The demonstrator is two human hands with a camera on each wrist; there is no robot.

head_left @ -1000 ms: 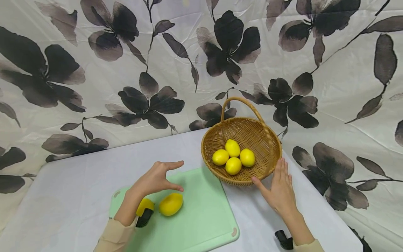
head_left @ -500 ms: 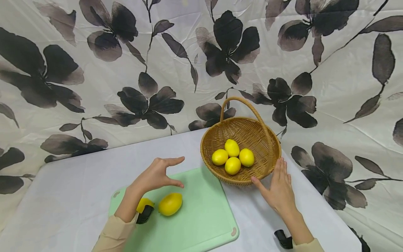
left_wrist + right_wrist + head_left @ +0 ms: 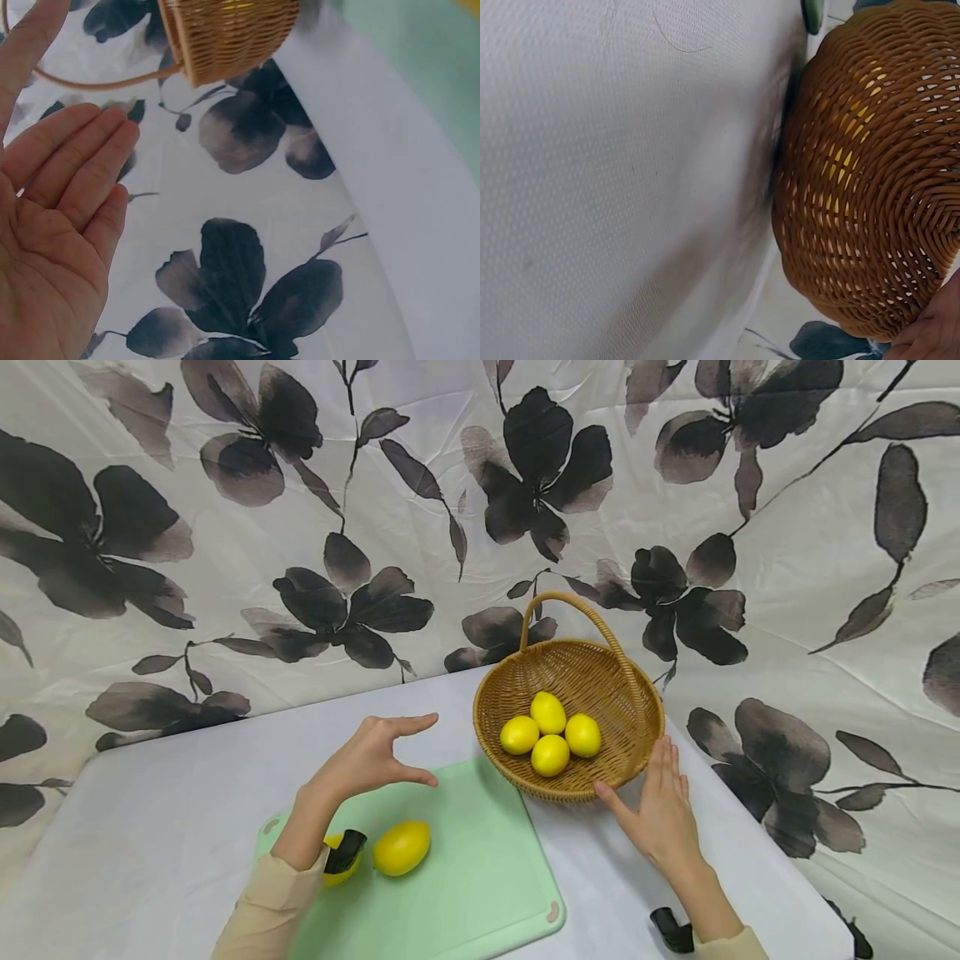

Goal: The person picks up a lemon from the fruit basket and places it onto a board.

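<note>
My left hand (image 3: 371, 757) hovers over the far left part of a mint-green cutting board (image 3: 480, 860), thumb and fingers spread apart around nothing. Beneath and nearer lies a yellow lemon (image 3: 402, 848); another lemon (image 3: 333, 878) is partly hidden behind the wrist and its black camera. The left wrist view shows this hand's palm (image 3: 52, 255) with fingers extended. With straight fingers, my right hand (image 3: 663, 814) touches the near right side of a wicker basket (image 3: 615, 760). Several lemons (image 3: 550, 755) sit inside the basket. In the right wrist view the basket's woven side (image 3: 870, 172) fills the right half.
A white cloth covers the table (image 3: 180, 810), whose right edge runs diagonally past my right hand. Behind hangs a white curtain (image 3: 420, 410) with dark flowers. The basket's tall arched handle (image 3: 577, 602) rises above its rim.
My left hand has risen slightly, farther from the lemons on the board. The right hand keeps its place at the basket. The head view has shifted a little.
</note>
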